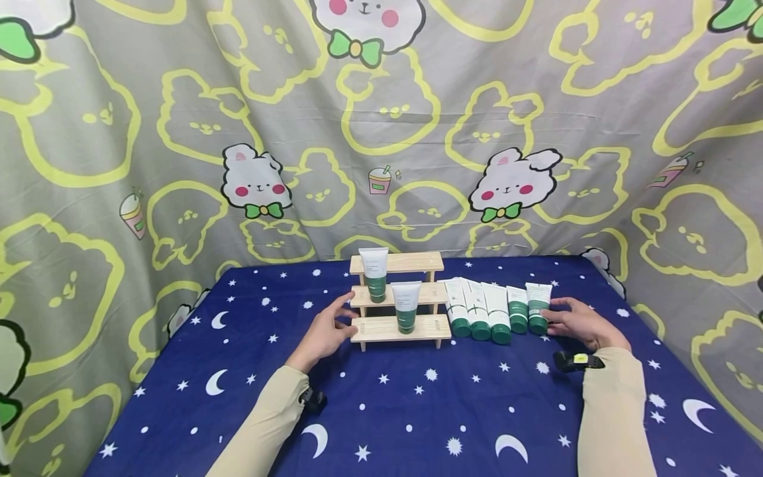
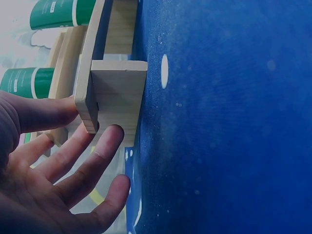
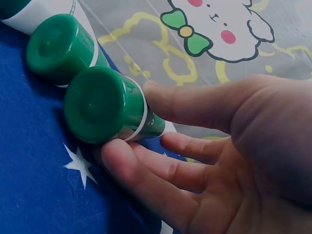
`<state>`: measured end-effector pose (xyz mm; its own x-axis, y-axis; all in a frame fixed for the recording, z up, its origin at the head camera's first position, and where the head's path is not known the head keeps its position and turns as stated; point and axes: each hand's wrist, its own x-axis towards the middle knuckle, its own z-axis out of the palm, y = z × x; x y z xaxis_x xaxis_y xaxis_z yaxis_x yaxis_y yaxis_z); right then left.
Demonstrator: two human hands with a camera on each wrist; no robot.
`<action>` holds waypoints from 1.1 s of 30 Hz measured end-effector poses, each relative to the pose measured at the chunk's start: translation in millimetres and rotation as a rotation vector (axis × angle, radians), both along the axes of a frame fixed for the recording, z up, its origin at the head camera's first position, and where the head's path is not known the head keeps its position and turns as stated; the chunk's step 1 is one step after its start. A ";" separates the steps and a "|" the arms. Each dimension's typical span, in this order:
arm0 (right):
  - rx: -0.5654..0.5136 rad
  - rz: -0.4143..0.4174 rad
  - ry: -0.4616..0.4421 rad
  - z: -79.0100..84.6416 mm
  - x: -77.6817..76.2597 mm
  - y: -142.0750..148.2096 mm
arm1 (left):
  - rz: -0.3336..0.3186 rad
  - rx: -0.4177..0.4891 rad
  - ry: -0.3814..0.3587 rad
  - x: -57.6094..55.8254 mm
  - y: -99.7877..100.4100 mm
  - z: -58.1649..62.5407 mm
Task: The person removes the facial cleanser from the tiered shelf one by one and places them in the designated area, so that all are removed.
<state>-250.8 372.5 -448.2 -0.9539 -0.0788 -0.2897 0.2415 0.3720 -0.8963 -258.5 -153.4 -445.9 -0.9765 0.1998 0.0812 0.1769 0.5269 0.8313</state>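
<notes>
Wooden stand point(image 1: 420, 262): three steps, mid-table, two tubes on it.
Middle-step tube point(image 1: 374, 265): upright on its green cap, left part of the step.
Bottom-step tube point(image 1: 406, 305): also upright, cap down, right of the step's centre.
Left hand point(image 1: 324, 332): at the stand's left end, fingers spread and relaxed, thumb touching the end of the lowest board.
Right hand point(image 1: 579, 323): partly closed, thumb and fingers pinching the end tube point(image 1: 539, 307) near its cap.
End tube: white top, green lower part, far right of the row; cap faces the right-wrist camera.
Neighbour tube point(image 1: 518, 310): just left of it, similar white/green.
White tubes point(image 1: 496, 306): close together between stand and neighbour tube, green caps toward the person.
Table point(image 1: 411, 404): dark blue cover, white moons and stars.
Backdrop point(image 1: 310, 126): grey curtain, yellow outlines, white rabbits.
Sleeves point(image 1: 614, 411): beige, both arms.
</notes>
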 end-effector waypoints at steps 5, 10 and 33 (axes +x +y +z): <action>0.042 0.008 -0.004 2.0 2.0 -0.2 | 0.001 0.001 -0.004 -0.1 -0.4 -0.7; 0.062 0.017 -0.001 2.8 3.0 1.2 | 0.002 0.003 -0.005 -0.8 -1.2 -2.4; 0.265 -0.035 0.234 35.8 11.4 -4.2 | -0.001 -0.005 -0.003 0.4 -0.8 -0.5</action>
